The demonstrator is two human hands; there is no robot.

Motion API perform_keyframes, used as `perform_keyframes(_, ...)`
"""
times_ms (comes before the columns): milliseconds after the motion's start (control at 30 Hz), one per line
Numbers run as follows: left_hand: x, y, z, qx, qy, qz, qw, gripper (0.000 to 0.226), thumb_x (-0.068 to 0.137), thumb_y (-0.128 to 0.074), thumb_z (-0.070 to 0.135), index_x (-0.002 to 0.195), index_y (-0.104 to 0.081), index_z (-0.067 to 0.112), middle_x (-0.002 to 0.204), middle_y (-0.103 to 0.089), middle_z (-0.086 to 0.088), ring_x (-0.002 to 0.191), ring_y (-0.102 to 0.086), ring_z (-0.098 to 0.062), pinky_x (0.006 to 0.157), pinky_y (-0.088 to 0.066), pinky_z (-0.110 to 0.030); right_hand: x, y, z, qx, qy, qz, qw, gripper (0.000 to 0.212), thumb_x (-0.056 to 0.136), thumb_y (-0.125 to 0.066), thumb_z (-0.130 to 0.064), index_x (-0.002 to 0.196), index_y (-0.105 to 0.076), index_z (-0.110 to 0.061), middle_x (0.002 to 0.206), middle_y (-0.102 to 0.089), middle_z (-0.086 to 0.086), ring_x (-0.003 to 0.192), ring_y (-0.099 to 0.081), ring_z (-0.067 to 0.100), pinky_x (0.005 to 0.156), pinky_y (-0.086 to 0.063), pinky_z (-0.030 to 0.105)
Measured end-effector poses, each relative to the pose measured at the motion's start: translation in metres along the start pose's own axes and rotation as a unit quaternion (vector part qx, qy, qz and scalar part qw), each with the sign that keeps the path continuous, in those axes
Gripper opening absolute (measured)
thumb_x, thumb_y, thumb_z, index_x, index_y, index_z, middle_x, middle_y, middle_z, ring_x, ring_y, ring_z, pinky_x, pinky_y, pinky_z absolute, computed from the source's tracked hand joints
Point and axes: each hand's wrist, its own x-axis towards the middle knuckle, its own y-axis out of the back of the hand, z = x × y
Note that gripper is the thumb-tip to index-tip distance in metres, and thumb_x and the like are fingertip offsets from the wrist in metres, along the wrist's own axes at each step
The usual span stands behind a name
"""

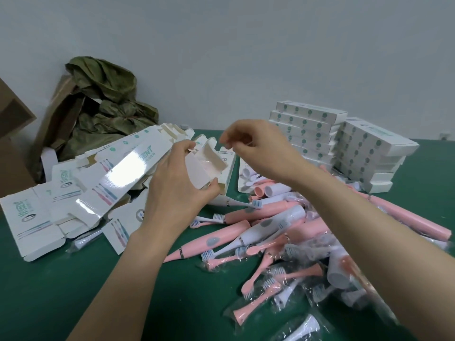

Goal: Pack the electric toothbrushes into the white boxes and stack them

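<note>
Left hand [172, 190] grips an open-ended box [204, 166] at centre, above the green table [73, 291]. Right hand [256, 143] is just right of the box's raised flaps, fingers curled and blurred; whether it pinches anything cannot be told. Pink and white toothbrushes [270, 230] lie heaped near right. Packed boxes [344, 146] are stacked far right, and flat cartons [98, 183] are piled left.

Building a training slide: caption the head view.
Left hand grips an open white cardboard box, right hand close by, beside piled pink and white electric toothbrushes.
</note>
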Motion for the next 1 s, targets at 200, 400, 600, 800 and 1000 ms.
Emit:
perform_keyframes(200, 0.001, 0.002, -0.002, -0.002, 0.006, 0.006, 1.0, 0.066, 0.064, -0.072, 0.036, 0.122, -0.042, 0.026, 0.11, -0.05, 0.01, 0.1, -0.045, -0.01, 0.08, -0.034, -0.027, -0.002, -0.008, 0.052, -0.099, -0.113, -0.038, 0.988, 0.033, 0.083, -0.044, 0.006, 0.08, -0.069, -0.016, 0.087, -0.07, 0.002, 0.068, -0.057, 0.009, 0.057, -0.04, 0.007)
perform_keyframes(400, -0.003, -0.003, 0.0, 0.013, -0.008, -0.014, 1.0, 0.066, 0.064, -0.068, 0.04, 0.122, -0.041, 0.027, 0.104, -0.045, 0.014, 0.093, -0.038, -0.003, 0.078, -0.031, -0.026, -0.006, -0.001, 0.115, -0.235, -0.175, -0.117, 0.949, 0.028, 0.089, -0.047, 0.002, 0.106, -0.067, -0.01, 0.11, -0.065, 0.009, 0.095, -0.058, 0.022, 0.081, -0.044, 0.026)
perform_keyframes(600, -0.003, -0.004, 0.0, 0.024, -0.011, -0.02, 0.999, 0.065, 0.066, -0.072, 0.037, 0.122, -0.04, 0.027, 0.104, -0.044, 0.014, 0.094, -0.038, -0.004, 0.077, -0.031, -0.026, -0.004, -0.008, 0.127, -0.288, -0.153, -0.147, 0.934, 0.028, 0.087, -0.045, 0.002, 0.106, -0.062, -0.01, 0.108, -0.061, 0.013, 0.097, -0.056, 0.029, 0.082, -0.048, 0.037)
perform_keyframes(800, -0.003, -0.005, -0.001, 0.026, -0.015, -0.025, 0.999, 0.066, 0.067, -0.074, 0.034, 0.124, -0.041, 0.025, 0.113, -0.054, 0.004, 0.099, -0.045, -0.012, 0.079, -0.033, -0.027, 0.003, -0.01, 0.126, -0.378, -0.143, -0.15, 0.902, 0.022, 0.088, -0.047, 0.004, 0.099, -0.065, -0.002, 0.111, -0.052, 0.016, 0.1, -0.051, 0.032, 0.082, -0.045, 0.033)
perform_keyframes(1000, -0.003, -0.004, 0.0, 0.02, -0.012, -0.025, 0.999, 0.066, 0.067, -0.073, 0.036, 0.124, -0.04, 0.027, 0.112, -0.052, 0.007, 0.096, -0.039, -0.005, 0.08, -0.032, -0.025, -0.001, 0.01, 0.097, -0.326, -0.15, -0.153, 0.921, 0.025, 0.097, -0.046, -0.015, 0.103, -0.062, 0.003, 0.106, -0.061, 0.02, 0.099, -0.054, 0.035, 0.075, -0.039, 0.034)
